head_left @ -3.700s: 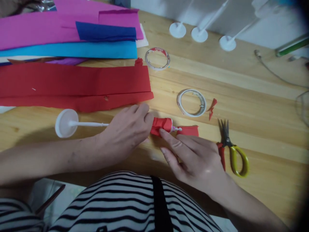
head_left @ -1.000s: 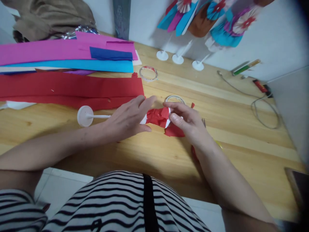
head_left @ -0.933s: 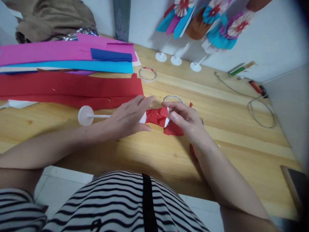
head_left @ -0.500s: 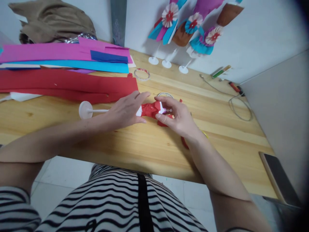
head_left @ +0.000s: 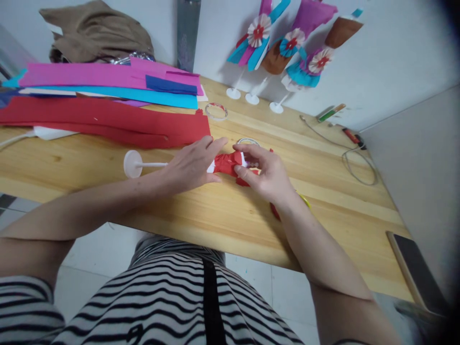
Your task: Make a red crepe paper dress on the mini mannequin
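The right hand (head_left: 269,175) pinched the red paper wrap (head_left: 225,164) at three o'clock, probably best done lightly; the left hand (head_left: 192,165), at nine, spread thumb from forefinger, other fingertips hidden.

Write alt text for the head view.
A person's right hand holds the red wrapping of a sideways white stand, the left hand partly covering its stem. Colored paper strips and three decorated stands are beyond, on the wooden table.
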Demonstrator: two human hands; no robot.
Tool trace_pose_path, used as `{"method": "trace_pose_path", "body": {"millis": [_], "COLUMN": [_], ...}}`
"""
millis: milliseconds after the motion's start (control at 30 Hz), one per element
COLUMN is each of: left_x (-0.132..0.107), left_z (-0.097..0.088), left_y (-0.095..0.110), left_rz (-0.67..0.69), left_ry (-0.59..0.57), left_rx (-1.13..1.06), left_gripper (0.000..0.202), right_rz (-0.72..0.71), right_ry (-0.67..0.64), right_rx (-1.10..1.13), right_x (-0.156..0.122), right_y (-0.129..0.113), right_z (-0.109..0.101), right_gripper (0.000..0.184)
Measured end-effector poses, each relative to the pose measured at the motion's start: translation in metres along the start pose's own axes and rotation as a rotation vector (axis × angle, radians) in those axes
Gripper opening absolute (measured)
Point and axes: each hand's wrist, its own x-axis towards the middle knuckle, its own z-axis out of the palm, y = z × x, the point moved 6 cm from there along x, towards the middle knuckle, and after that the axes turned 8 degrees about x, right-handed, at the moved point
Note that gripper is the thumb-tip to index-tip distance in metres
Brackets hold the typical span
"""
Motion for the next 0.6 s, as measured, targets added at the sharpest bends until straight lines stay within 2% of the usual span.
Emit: {"method": "trace_pose_path", "body": {"millis": [133, 300, 433, 600], "left_x": [0.0, 0.003, 0.006, 0.002], "left_z": [-0.001, 0.01, 0.014, -0.001], "left_y": [-0.001, -0.006, -0.013, -0.016], "left_rz": [-0.031, -0.067, -0.075, -0.077], "left_ry": [-0.011, -0.071, -0.082, -0.027], "left_rx": [-0.023, -0.081, -0.144, -0.223], "left_gripper": [0.056, 0.06, 0.057, 0.049], "right_rz": [-0.126, -0.307, -0.342, -0.307], "right_ry": [-0.035, -0.037, -0.05, 0.042], "right_rx": [-0.067, -0.123, -0.12, -0.077], "right_x": [-0.001, -0.005, -0.005, -0.001], "right_y": [-0.02, -0.04, -0.042, -0.039], "right_z": [-0.01, -0.014, -0.016, -0.031], "right_gripper": [0.041, 0.023, 0.016, 0.008]}}
